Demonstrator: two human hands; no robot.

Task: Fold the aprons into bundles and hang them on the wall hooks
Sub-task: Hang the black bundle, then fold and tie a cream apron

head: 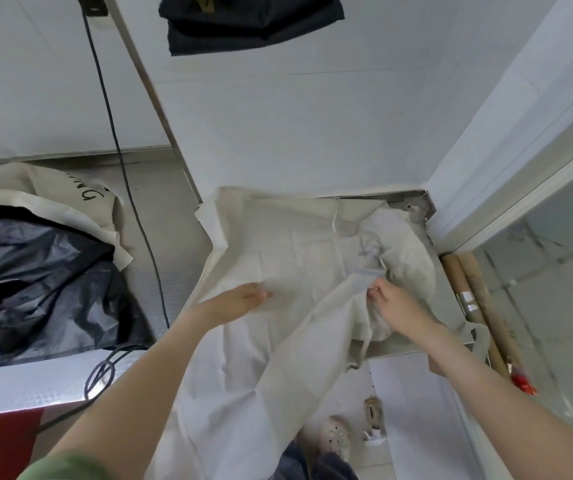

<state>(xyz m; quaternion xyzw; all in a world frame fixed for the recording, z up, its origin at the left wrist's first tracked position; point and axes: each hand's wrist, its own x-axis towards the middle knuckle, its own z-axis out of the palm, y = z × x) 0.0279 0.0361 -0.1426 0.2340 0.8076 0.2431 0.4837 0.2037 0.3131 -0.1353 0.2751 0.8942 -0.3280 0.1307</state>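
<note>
One cream apron [288, 251] covers the worktop [164, 216]. Left hand [240, 299] presses flat; right hand [392, 299] pinches its fold. One dark bundle [250, 22] hangs above; two cardboard tubes [475, 278] lie right.

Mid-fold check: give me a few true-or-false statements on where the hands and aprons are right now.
1. The left hand lies flat on the cream apron. True.
2. The right hand holds nothing. False: its fingers pinch a fold of the cream apron.
3. A dark bundle hangs against the wall. True.
4. The cream apron lies on the floor. False: it is spread on the steel counter, with part draping over the front edge.
</note>
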